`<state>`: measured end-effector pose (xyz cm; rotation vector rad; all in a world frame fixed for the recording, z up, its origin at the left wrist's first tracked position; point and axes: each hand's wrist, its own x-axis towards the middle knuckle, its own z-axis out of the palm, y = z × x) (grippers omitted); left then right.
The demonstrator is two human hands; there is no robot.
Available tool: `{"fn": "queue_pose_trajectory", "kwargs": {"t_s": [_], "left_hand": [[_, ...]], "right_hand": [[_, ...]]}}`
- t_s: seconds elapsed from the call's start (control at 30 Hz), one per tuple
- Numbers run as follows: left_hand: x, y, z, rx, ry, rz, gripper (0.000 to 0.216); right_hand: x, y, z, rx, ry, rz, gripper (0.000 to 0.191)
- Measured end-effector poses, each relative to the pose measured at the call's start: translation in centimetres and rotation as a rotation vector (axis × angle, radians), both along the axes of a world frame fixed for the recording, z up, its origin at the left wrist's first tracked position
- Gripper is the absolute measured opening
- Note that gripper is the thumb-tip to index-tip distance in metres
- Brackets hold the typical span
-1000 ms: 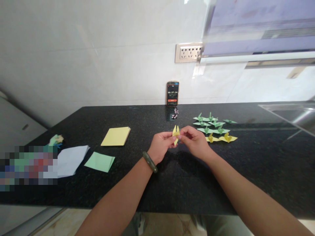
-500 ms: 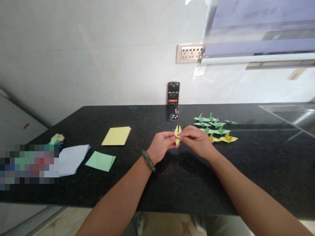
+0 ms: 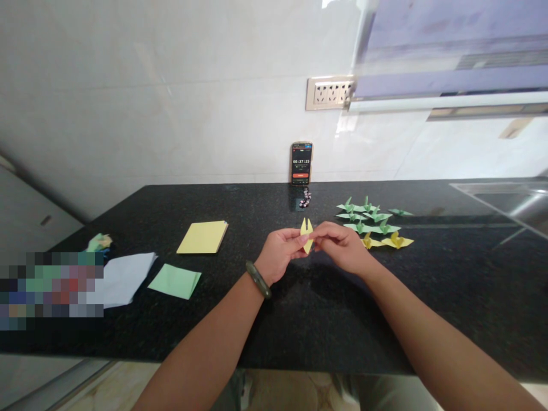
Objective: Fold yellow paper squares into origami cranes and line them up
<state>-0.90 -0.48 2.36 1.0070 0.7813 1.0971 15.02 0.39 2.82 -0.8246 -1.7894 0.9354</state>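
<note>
A small folded piece of yellow origami paper (image 3: 307,244), narrow with two pointed prongs at its far end, is held above the dark counter (image 3: 274,337). My left hand (image 3: 280,251), below which a dark bangle (image 3: 258,280) circles the wrist, pinches it from the left with the thumb on top. From the right, the closed fingers of my right hand (image 3: 342,244) grip its edge; their tips partly cover the paper. Just beyond my right hand sit several green paper cranes (image 3: 385,227) and two yellow paper cranes (image 3: 398,241).
A yellow paper stack (image 3: 202,237), green sheets (image 3: 175,281) and white sheets (image 3: 126,279) lie to the left. A phone (image 3: 302,164) showing a timer leans on the wall, with a beaded strap (image 3: 305,198) before it. A sink (image 3: 518,200) is at the right.
The yellow paper's two prongs have come closer together and its body looks flatter. My right fingers have shifted slightly at its right edge. The left hand keeps its hold.
</note>
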Motion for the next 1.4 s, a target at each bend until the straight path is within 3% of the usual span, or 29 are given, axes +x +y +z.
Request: {"fn": "queue_pose_trajectory", "kwargs": {"t_s": [0.1, 0.17, 0.4, 0.6, 0.83, 1.03, 1.27, 1.4], "left_hand": [[0.1, 0.0, 0.0, 0.030, 0.041, 0.065, 0.028], [0.2, 0.0, 0.1, 0.056, 0.074, 0.102, 0.028], [0.6, 0.1, -0.4, 0.129, 0.174, 0.231, 0.021], [0.6, 0.0, -0.3, 0.188, 0.254, 0.282, 0.009], [0.4, -0.3, 0.1, 0.236, 0.331, 0.261, 0.011], [0.4, -0.5, 0.2, 0.185, 0.168, 0.185, 0.018], [0.4, 0.0, -0.5, 0.302, 0.363, 0.300, 0.016], [0.4, 0.1, -0.7, 0.317, 0.363, 0.315, 0.015]], "right_hand": [[-0.3, 0.1, -0.3, -0.194, 0.072, -0.075, 0.017], [-0.5, 0.1, -0.4, -0.234, 0.053, -0.070, 0.022], [-0.5, 0.2, -0.8, -0.136, -0.083, -0.085, 0.023], [-0.5, 0.1, -0.6, -0.181, -0.035, -0.063, 0.022], [-0.3, 0.1, -0.6, -0.279, 0.062, -0.017, 0.022], [-0.3, 0.3, -1.3, -0.318, 0.240, 0.096, 0.019], [-0.4, 0.3, -0.9, -0.277, 0.032, 0.000, 0.020], [-0.4, 0.2, -0.8, -0.248, -0.044, -0.048, 0.019]]}}
